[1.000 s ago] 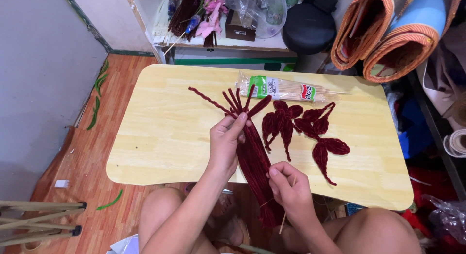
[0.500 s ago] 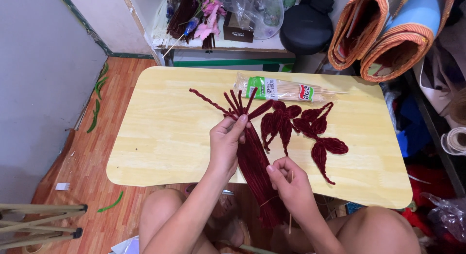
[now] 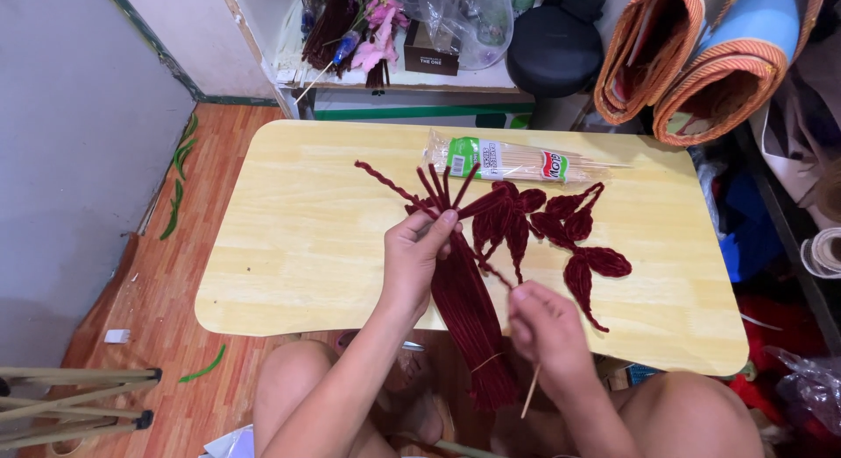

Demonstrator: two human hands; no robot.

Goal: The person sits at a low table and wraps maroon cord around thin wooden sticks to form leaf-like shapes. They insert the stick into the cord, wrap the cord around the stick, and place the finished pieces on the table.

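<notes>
Right, the bundle (image 3: 469,322) of dark red fuzzy stems lies long-axis from the person's lap up onto the table (image 3: 307,239), its near end tied with a thin band and hanging off the table's front edge, its far end fanning out toward the back. About five loose tips splay past the left hand (image 3: 419,252), one twisted strand reaching out to the far left. That left hand is closed around the bundle near the fan, thumb pressed on top. The right hand (image 3: 545,331) sits just beside the bundle's lower half, fingers pinched narrow on a single red stem running up toward the fan, and a thin wooden stick (image 3: 531,391) pokes down out of that fist. The stems look plush, deep maroon, tightly packed.

Just right of the fan lie the leaves (image 3: 561,235), looped shapes bent from the same red stems; I count roughly six loops, though they overlap and the count is unsure. One clear pack (image 3: 512,160) of pale skewers lies crosswise at the table's far edge, just beyond the tips.
</notes>
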